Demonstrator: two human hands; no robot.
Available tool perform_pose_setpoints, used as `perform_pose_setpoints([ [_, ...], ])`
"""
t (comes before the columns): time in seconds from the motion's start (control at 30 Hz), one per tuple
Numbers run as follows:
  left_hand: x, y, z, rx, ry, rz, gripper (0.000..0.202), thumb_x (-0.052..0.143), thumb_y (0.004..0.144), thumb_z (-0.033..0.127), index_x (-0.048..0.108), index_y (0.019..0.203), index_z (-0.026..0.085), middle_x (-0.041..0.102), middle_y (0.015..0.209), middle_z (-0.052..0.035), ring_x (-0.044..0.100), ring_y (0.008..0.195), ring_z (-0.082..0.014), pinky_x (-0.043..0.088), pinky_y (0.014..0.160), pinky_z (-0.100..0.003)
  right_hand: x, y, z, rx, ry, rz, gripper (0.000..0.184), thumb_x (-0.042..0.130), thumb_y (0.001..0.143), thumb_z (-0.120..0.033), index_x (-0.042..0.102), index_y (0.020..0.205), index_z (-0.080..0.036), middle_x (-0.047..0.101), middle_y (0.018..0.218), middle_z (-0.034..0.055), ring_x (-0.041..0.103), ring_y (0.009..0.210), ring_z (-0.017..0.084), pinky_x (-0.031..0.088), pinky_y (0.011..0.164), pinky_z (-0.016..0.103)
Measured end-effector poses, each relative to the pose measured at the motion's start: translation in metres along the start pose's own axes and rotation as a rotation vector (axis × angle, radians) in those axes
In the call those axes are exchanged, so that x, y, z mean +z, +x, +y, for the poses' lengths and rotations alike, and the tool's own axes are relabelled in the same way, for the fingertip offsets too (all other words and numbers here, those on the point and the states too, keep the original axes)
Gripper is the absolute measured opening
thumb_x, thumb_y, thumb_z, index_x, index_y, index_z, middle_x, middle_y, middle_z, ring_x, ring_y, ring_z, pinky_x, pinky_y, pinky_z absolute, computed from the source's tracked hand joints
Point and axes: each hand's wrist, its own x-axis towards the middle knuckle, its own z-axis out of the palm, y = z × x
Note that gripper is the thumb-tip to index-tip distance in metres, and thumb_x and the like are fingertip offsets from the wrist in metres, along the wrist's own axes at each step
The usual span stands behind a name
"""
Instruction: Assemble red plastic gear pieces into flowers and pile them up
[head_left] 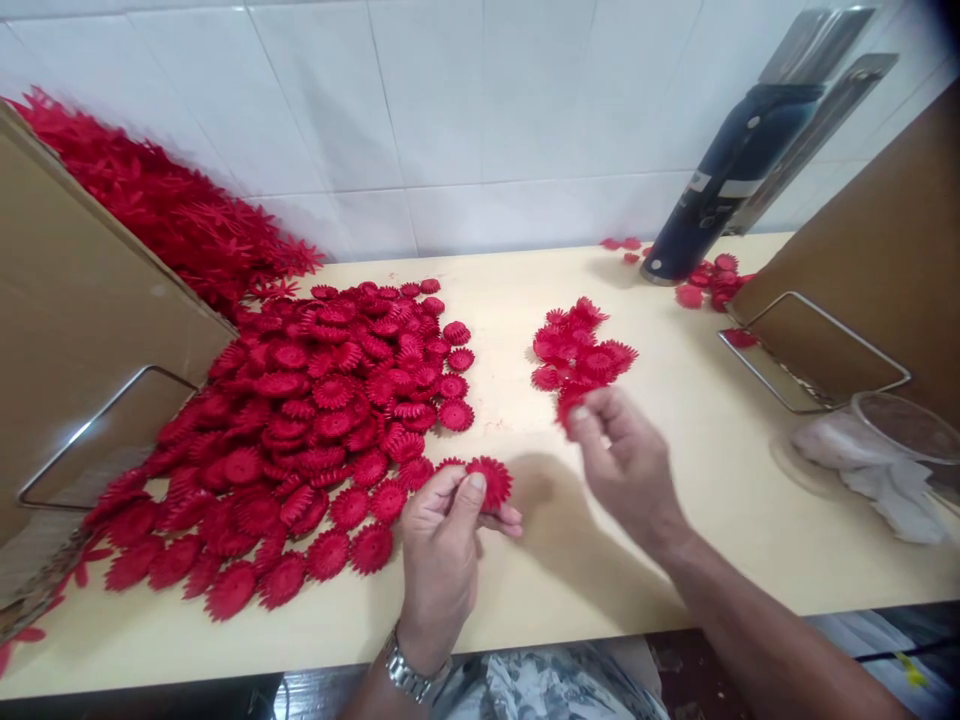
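Note:
My left hand pinches a round red plastic flower piece between thumb and fingers, just above the table near its front. My right hand is blurred by motion, fingers curled, with a bit of red at its fingertips, right beside a small heap of red flower pieces. A large heap of the same red pieces lies to the left of my left hand.
Cardboard sheets in wire stands are at the left and right. Spiky red pieces pile at the back left. A dark bottle leans on the tiled wall. A clear plastic cup sits far right.

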Motion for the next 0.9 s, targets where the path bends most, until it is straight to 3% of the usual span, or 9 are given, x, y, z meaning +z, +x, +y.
perform_pose_setpoints([
  [0.07, -0.002, 0.001, 0.0, -0.021, 0.017, 0.023, 0.018, 0.066, 0.069, 0.03, 0.056, 0.066, 0.014, 0.061, 0.052, 0.0018, 0.061, 0.046, -0.0144, 0.049, 0.045, -0.024, -0.01, 0.02, 0.02, 0.022, -0.228, 0.075, 0.01, 0.045, 0.083, -0.023, 0.05, 0.075, -0.019, 0.054, 0.063, 0.0004, 0.05, 0.055, 0.013, 0.04, 0.053, 0.024],
  [0.13, -0.002, 0.002, -0.001, -0.053, 0.031, 0.002, 0.018, 0.067, 0.068, 0.029, 0.059, 0.071, 0.014, 0.063, 0.055, 0.0007, 0.063, 0.048, -0.0155, 0.051, 0.049, -0.026, -0.019, 0.036, 0.034, -0.021, -0.495, -0.021, 0.011, 0.046, 0.081, -0.022, 0.055, 0.076, -0.018, 0.059, 0.069, 0.0049, 0.054, 0.063, 0.018, 0.04, 0.058, 0.029],
  [0.2, -0.001, 0.003, -0.001, -0.067, 0.046, -0.003, 0.017, 0.066, 0.068, 0.028, 0.061, 0.074, 0.013, 0.064, 0.057, -0.0005, 0.063, 0.05, -0.0154, 0.052, 0.051, -0.027, -0.025, 0.041, 0.033, -0.084, -0.595, -0.106, 0.013, 0.047, 0.082, -0.022, 0.059, 0.084, -0.016, 0.062, 0.081, 0.0099, 0.056, 0.076, 0.023, 0.041, 0.065, 0.034],
  [0.3, -0.001, 0.004, -0.001, -0.042, 0.08, -0.024, 0.016, 0.064, 0.071, 0.028, 0.063, 0.074, 0.012, 0.065, 0.06, -0.0015, 0.062, 0.052, -0.0142, 0.051, 0.051, -0.025, -0.021, 0.028, 0.01, -0.172, -0.308, -0.264, 0.018, 0.054, 0.082, -0.028, 0.059, 0.094, -0.017, 0.062, 0.088, 0.0096, 0.056, 0.082, 0.021, 0.043, 0.07, 0.033],
  [0.37, -0.002, 0.004, -0.002, -0.013, 0.1, -0.103, 0.018, 0.06, 0.076, 0.03, 0.064, 0.073, 0.012, 0.065, 0.064, -0.0029, 0.062, 0.057, -0.0141, 0.051, 0.055, -0.025, -0.011, 0.012, -0.009, -0.192, -0.039, -0.478, 0.015, 0.06, 0.078, -0.029, 0.058, 0.087, -0.018, 0.061, 0.081, 0.005, 0.055, 0.075, 0.016, 0.044, 0.066, 0.027],
  [0.43, -0.004, 0.003, -0.003, -0.009, 0.095, -0.177, 0.022, 0.055, 0.08, 0.031, 0.065, 0.072, 0.013, 0.066, 0.067, -0.0046, 0.062, 0.062, -0.0144, 0.051, 0.059, -0.026, -0.001, 0.0, -0.02, -0.171, 0.112, -0.609, 0.01, 0.063, 0.076, -0.025, 0.056, 0.078, -0.018, 0.057, 0.072, 0.001, 0.052, 0.067, 0.013, 0.043, 0.06, 0.024],
  [0.63, -0.01, 0.001, -0.006, 0.003, 0.09, -0.243, 0.022, 0.055, 0.081, 0.031, 0.066, 0.08, 0.013, 0.067, 0.071, -0.0057, 0.062, 0.064, -0.0149, 0.052, 0.06, -0.027, 0.007, -0.008, -0.021, -0.142, 0.224, -0.597, 0.016, 0.051, 0.084, -0.019, 0.056, 0.069, -0.015, 0.053, 0.064, 0.0009, 0.048, 0.061, 0.011, 0.039, 0.057, 0.023],
  [0.9, -0.009, 0.002, -0.01, 0.077, 0.231, -0.159, 0.021, 0.054, 0.081, 0.032, 0.063, 0.075, 0.014, 0.064, 0.059, -0.0012, 0.06, 0.054, -0.0132, 0.049, 0.053, -0.023, 0.004, -0.012, -0.019, -0.161, 0.216, -0.614, 0.023, 0.039, 0.083, -0.008, 0.061, 0.084, -0.016, 0.062, 0.07, 0.0039, 0.056, 0.064, 0.012, 0.045, 0.06, 0.023],
])
